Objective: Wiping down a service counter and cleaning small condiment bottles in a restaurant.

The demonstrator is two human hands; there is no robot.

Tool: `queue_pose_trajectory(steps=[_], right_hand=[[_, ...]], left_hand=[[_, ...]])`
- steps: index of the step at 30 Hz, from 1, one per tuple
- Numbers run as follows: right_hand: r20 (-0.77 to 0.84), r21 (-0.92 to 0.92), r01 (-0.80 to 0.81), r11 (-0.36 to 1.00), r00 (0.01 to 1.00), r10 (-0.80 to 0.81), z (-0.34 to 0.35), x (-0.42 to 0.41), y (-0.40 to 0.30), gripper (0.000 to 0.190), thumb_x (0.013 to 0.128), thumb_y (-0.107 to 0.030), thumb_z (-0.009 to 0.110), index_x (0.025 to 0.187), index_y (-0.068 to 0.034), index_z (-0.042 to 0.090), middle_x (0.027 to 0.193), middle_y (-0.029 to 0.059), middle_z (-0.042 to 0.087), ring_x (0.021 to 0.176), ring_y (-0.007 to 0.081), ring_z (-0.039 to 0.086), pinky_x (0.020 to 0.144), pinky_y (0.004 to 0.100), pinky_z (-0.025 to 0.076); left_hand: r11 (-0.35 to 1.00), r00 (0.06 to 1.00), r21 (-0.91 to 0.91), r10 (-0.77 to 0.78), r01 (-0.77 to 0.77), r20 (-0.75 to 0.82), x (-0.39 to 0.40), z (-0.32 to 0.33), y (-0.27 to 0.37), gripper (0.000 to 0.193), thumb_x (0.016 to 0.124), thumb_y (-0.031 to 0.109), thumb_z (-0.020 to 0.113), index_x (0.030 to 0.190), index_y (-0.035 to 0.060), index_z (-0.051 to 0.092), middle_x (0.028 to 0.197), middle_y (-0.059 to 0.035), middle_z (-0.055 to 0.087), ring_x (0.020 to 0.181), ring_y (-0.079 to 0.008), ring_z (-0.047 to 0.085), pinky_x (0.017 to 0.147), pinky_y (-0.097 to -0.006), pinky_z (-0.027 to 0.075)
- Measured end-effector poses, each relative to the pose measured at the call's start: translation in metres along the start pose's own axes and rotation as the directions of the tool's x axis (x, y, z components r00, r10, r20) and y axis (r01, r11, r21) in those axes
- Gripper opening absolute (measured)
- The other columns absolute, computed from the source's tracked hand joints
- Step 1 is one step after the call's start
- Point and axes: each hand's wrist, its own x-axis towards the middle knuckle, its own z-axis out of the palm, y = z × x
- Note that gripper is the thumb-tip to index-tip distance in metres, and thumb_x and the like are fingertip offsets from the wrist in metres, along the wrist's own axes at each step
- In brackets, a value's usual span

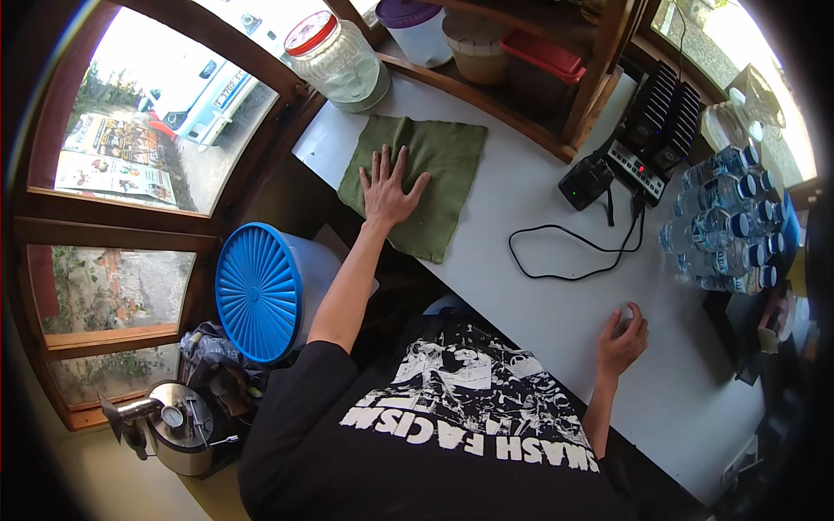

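My left hand [389, 189] lies palm down on a green cloth [449, 169], its fingers spread. The cloth is laid out nearly flat, with slight wrinkles near my fingertips and one edge at the front of the white table [554, 312]. To the right, my right hand [623, 342] rests on the tabletop near its front edge. Its fingers are loosely curled, the thumb stands apart, and I see nothing held in it. A looped black cable [554, 279] lies on the table beyond the right hand.
A red-lidded jar [345, 65] stands behind the cloth. Back right are a charging dock [658, 117], a power adapter [586, 182] and several water bottles [723, 228]. A wooden shelf [475, 101] borders the back. Left of my arm is a blue-lidded container [257, 293]; a metal pot [182, 423] sits lower.
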Motion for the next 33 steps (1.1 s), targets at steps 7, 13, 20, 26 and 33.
queue_pose_trajectory(steps=[7, 13, 20, 26, 33], right_hand=[[-0.019, -0.053, 0.048, 0.997, 0.999, -0.049, 0.003, 0.000, 0.003, 0.029, 0.101, -0.029, 0.062, 0.124, -0.011, 0.062, 0.088, 0.0061, 0.058, 0.081, 0.0269, 0.058, 0.079, 0.0465, 0.044], [-0.033, -0.048, 0.033, 0.998, 0.999, -0.034, 0.004, -0.002, -0.001, 0.028, 0.100, -0.027, 0.062, 0.122, -0.010, 0.062, 0.093, 0.0075, 0.060, 0.083, 0.0279, 0.059, 0.080, 0.0459, 0.044], [-0.070, 0.084, -0.103, 0.991, 0.992, 0.109, 0.020, -0.016, -0.042, 0.037, 0.094, -0.028, 0.071, 0.125, -0.009, 0.063, 0.080, 0.0004, 0.057, 0.080, 0.0213, 0.059, 0.082, 0.0426, 0.043], [-0.102, 0.076, 0.084, 0.994, 0.992, -0.076, 0.036, -0.028, -0.092, 0.035, 0.091, -0.026, 0.073, 0.121, -0.010, 0.064, 0.079, 0.0000, 0.059, 0.077, 0.0210, 0.059, 0.081, 0.0418, 0.043], [-0.096, 0.243, 0.027, 0.970, 0.995, -0.004, 0.034, -0.035, -0.111, 0.027, 0.091, -0.020, 0.074, 0.116, -0.011, 0.066, 0.073, -0.0026, 0.057, 0.064, 0.0159, 0.055, 0.078, 0.0369, 0.041]], left_hand=[[0.978, 0.977, -0.030, 0.210, -0.209, 0.027, -0.042, -0.005, 0.034, 0.088, 0.094, 0.074, 0.048, 0.163, 0.0214, 0.033, 0.171, -0.0182, 0.022, 0.158, -0.0380, 0.017, 0.126, -0.0621, 0.006], [0.963, 0.969, -0.126, 0.245, -0.240, 0.024, -0.026, -0.012, 0.012, 0.083, 0.094, 0.074, 0.051, 0.162, 0.0283, 0.037, 0.170, -0.0140, 0.025, 0.158, -0.0338, 0.020, 0.128, -0.0587, 0.008], [0.996, 0.997, -0.055, 0.064, -0.066, -0.042, 0.055, -0.013, -0.034, 0.083, 0.093, 0.076, 0.048, 0.161, 0.0295, 0.038, 0.170, -0.0132, 0.028, 0.158, -0.0325, 0.021, 0.127, -0.0584, 0.009], [0.996, 0.999, -0.086, 0.019, -0.022, -0.035, 0.075, -0.002, -0.029, 0.082, 0.097, 0.074, 0.044, 0.162, 0.0245, 0.037, 0.171, -0.0143, 0.025, 0.159, -0.0331, 0.018, 0.127, -0.0600, 0.006], [0.978, 0.983, -0.116, 0.179, -0.174, 0.032, 0.000, 0.002, 0.027, 0.079, 0.099, 0.067, 0.044, 0.160, 0.0168, 0.040, 0.171, -0.0168, 0.023, 0.159, -0.0345, 0.015, 0.126, -0.0634, 0.002]])
